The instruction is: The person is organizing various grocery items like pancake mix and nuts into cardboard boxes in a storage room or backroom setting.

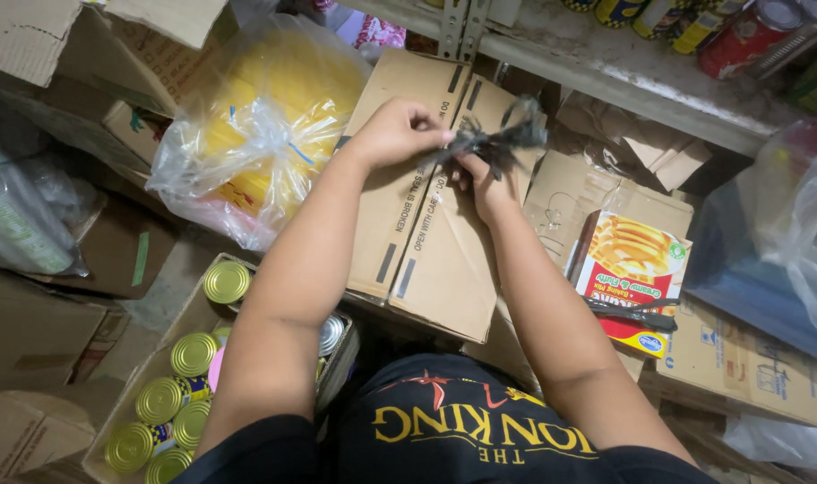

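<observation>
Black plastic strapping (503,142), bunched at twelve o'clock, is pinched by the person's left hand (398,133) and right hand (482,184) above a closed cardboard carton (426,242), apparently to gather it. Gold-lidded cans (193,354) fill a box at eight o'clock; a pancake-mix box (632,269) lies at three.

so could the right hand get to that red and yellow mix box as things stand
Probably yes: the red and yellow box lies uncovered just beside the right forearm, nothing between. But the right hand and left hand are both busy with a black plastic strip.
</observation>
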